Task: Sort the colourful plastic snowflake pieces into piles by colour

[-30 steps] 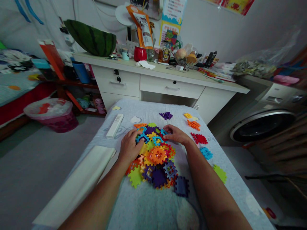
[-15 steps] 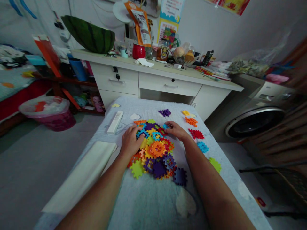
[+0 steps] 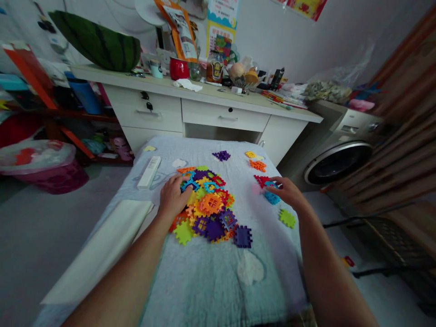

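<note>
My right grip (image 3: 286,191) pinches a blue tile (image 3: 271,184) by the blue group (image 3: 272,198), probably needing gentle release; left grip (image 3: 172,195), at the pile (image 3: 211,203): can't tell.

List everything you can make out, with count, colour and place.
Piece pile: one, multicoloured, table's middle
Purple cluster: one, purple, beyond pile
Yellow cluster: one, yellow, table's far right
Orange cluster: one, orange, nearer than yellow
Red cluster: one, red, nearer than orange
Blue cluster: one, blue, nearer than red
Green cluster: one, green, nearest at right
White box: one, white, left of pile
Folded sheet: one, off-white, table's left
Covered table: one, pale blue, centre
Desk: one, white, behind table
Watermelon: one, green, on desk
Red pot: one, red, on desk
Washing machine: one, grey, right
Bin: one, pink, left
Left hand: one, bare, on pile
Right hand: one, bare, at blue cluster, holding blue piece
</note>
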`<state>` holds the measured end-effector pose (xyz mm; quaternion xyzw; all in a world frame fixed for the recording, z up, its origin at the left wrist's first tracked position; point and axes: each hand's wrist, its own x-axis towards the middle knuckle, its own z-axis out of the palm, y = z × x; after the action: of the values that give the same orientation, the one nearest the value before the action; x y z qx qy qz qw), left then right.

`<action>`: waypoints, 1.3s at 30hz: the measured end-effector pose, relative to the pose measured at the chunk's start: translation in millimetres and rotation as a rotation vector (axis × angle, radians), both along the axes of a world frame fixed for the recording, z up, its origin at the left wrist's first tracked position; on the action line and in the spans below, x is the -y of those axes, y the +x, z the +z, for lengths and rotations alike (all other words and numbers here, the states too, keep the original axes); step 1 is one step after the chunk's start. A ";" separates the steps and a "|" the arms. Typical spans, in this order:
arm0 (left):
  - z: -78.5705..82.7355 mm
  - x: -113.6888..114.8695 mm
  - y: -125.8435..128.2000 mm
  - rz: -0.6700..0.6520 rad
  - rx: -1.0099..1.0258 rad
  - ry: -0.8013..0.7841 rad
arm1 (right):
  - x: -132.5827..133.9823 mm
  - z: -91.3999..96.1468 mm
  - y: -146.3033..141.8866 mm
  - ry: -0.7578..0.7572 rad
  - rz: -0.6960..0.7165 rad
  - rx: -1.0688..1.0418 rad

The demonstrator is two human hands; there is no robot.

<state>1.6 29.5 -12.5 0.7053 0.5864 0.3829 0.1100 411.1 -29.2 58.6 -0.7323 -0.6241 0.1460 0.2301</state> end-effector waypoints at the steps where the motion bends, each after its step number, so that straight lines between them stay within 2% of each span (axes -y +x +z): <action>1: -0.5 -0.5 -0.3 -0.001 -0.003 0.000 | 5.3 -3.2 8.3 -0.003 -0.031 0.021; 6: -1.2 -1.9 -1.5 -0.016 -0.013 0.005 | 23.2 -24.4 28.3 -0.010 -0.140 0.087; 10: -2.2 -2.2 -1.7 -0.007 -0.015 0.003 | 26.3 -36.3 32.1 -0.022 -0.150 0.091; 13: -3.3 -3.1 -1.8 -0.010 -0.010 -0.002 | 25.9 -36.0 28.6 0.000 -0.145 0.067; 17: -4.3 -4.2 -1.8 -0.012 -0.002 -0.006 | 25.1 -22.6 1.5 0.170 -0.142 0.054; 20: -4.3 -3.8 -1.6 -0.006 0.003 -0.008 | 26.0 -8.6 -36.0 0.192 0.079 -0.003; 22: -3.7 -3.0 -1.4 -0.001 0.004 -0.007 | 28.3 -0.7 -63.1 0.080 0.325 -0.050; 24: -2.7 -2.1 -1.1 -0.004 0.007 -0.003 | 32.1 5.0 -87.0 -0.022 0.513 -0.075; 27: -0.4 -0.7 -0.4 -0.020 0.015 0.007 | 39.7 8.9 -111.4 -0.156 0.690 -0.053; 32: 2.9 1.4 0.8 -0.009 0.016 0.006 | 52.8 8.3 -126.1 -0.317 0.727 0.036; 39: 3.2 1.2 -0.2 -0.018 0.019 0.012 | 57.6 2.1 -130.6 -0.276 0.719 0.099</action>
<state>1.4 28.3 -9.3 0.7074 0.5767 0.3922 0.1148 280.5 -86.8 60.7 -0.4972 -0.8257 0.2644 0.0331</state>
